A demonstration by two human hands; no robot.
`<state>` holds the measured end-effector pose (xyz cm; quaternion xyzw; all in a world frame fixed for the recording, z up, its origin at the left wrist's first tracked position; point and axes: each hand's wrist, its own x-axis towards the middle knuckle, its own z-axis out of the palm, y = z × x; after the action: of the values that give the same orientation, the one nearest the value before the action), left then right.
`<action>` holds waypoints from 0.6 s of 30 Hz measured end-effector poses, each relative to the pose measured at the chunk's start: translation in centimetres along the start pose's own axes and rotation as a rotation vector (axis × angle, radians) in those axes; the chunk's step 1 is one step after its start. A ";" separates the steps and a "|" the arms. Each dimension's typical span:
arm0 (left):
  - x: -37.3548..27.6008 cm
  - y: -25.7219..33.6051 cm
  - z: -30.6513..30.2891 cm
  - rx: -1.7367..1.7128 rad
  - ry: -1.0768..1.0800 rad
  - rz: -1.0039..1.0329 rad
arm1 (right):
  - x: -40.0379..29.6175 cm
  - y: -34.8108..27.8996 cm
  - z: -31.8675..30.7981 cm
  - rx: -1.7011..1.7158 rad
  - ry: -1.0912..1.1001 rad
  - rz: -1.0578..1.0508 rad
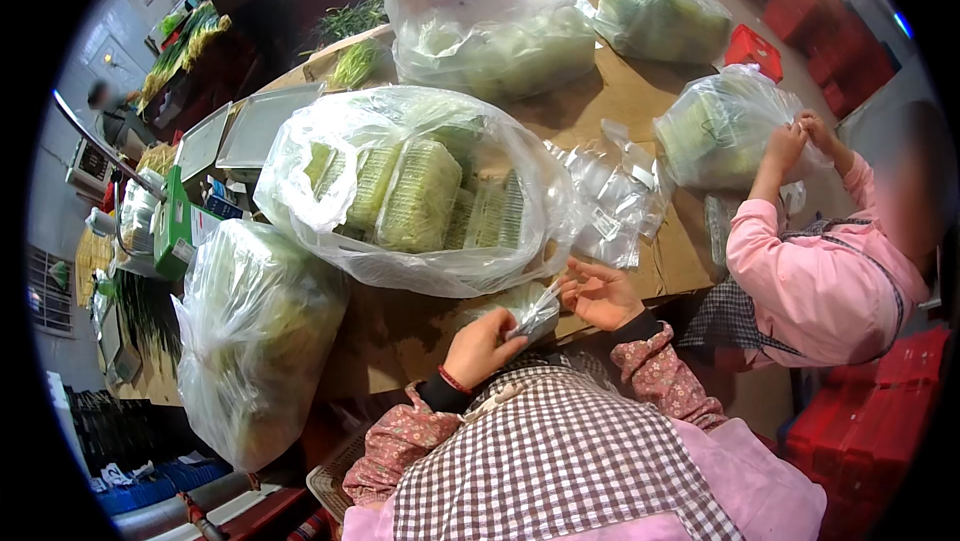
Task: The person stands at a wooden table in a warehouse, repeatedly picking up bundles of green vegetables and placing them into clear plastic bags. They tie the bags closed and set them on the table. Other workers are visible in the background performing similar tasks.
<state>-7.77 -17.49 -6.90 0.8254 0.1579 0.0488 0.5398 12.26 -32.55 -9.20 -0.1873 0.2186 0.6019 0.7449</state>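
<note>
Close to my apron, a small clear plastic bag (534, 310) lies at the table's near edge, its film gathered and creased. My left hand (480, 350) grips its left side between thumb and fingers. At its upper right, my right hand (604, 297) pinches the edge of the film, the other fingers loosely curled. What is inside the small bag is partly hidden. Just beyond my hands stands a large translucent plastic bag (480, 278) with its mouth wide apart. Inside are several clear clamshell boxes (420, 196) of pale green vegetables.
A filled plastic bag (262, 331) leans at the table's left edge. Flat clear packets (611, 200) lie right of the large bag. A co-worker in pink (817, 263) handles the neck of another filled bag (712, 128). More full bags (495, 31) stand at the far side.
</note>
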 end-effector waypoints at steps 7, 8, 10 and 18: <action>-0.2 1.7 -1.3 -0.001 -0.177 0.278 | 0.8 0.5 -0.7 0.073 -0.117 -0.012; -0.3 2.2 -1.1 -0.089 -0.146 0.224 | 0.1 1.0 -0.3 -0.450 -0.160 -0.239; 0.1 1.9 -0.8 -0.168 -0.068 0.197 | -1.6 2.3 1.1 -1.346 -0.245 -0.506; 0.9 4.4 0.1 -0.230 0.084 0.209 | -4.2 2.6 1.3 -2.172 -0.227 -0.904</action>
<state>-5.97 -18.89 -3.07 0.7672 0.0867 0.1570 0.6158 9.13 -34.75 -5.81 -0.7284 -0.5614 0.1672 0.3555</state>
